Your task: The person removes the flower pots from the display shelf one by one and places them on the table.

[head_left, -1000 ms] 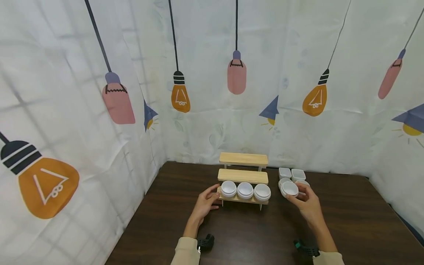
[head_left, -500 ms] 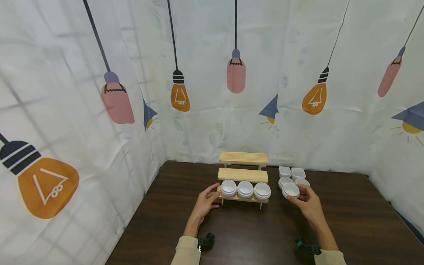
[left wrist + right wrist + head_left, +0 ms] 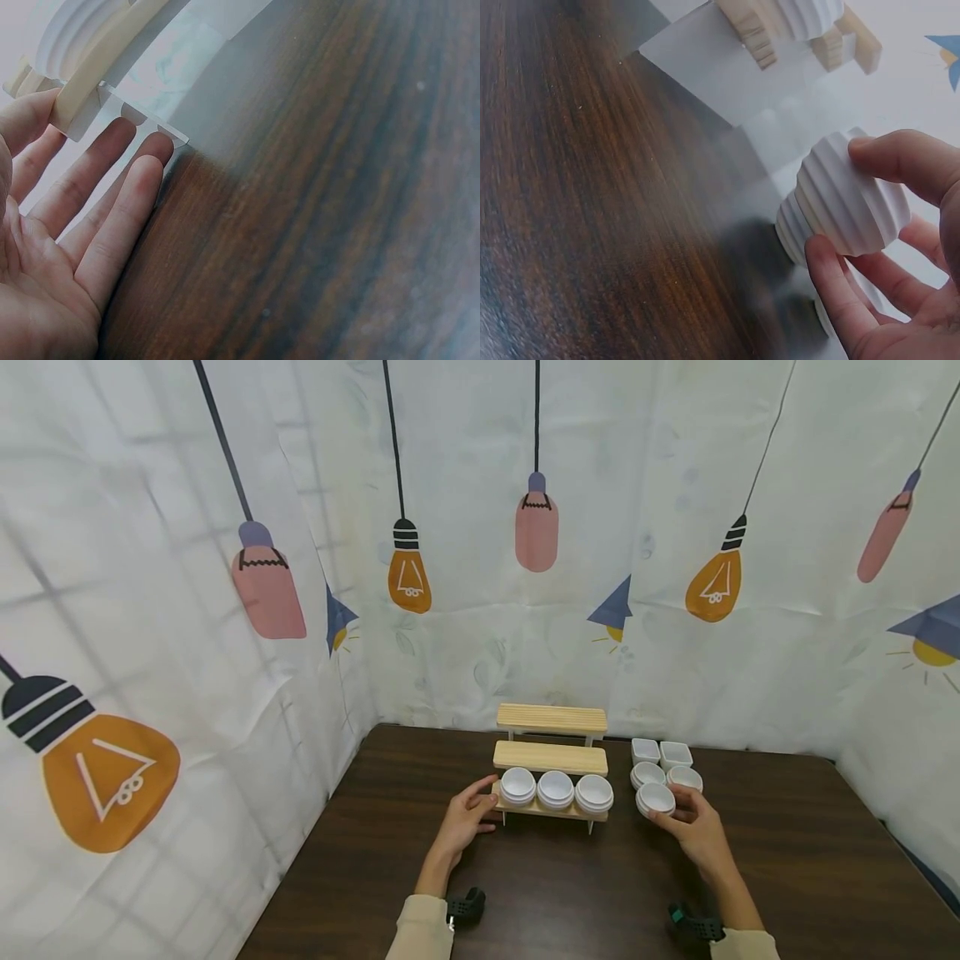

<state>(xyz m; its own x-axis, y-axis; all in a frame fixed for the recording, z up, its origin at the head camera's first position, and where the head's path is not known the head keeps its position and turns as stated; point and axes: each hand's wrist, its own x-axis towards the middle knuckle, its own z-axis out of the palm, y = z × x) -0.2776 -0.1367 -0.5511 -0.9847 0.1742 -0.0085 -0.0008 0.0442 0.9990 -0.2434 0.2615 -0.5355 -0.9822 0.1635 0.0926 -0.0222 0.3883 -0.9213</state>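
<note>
Right hand [image 3: 693,831] pinches a ribbed white cup [image 3: 656,798] just off the dark surface [image 3: 787,868], right of the wooden rack [image 3: 551,758]. Left hand [image 3: 463,822] lies relaxed, straight fingers [image 3: 112,225] touching the rack's left end.

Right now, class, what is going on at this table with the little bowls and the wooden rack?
A person sits at a dark wooden table. Their left hand rests open against the left end of a three-step wooden rack, whose lowest step carries three round white bowls. Their right hand holds a ribbed white bowl just right of the rack, in front of four more white dishes. The two upper steps hold nothing.
</note>
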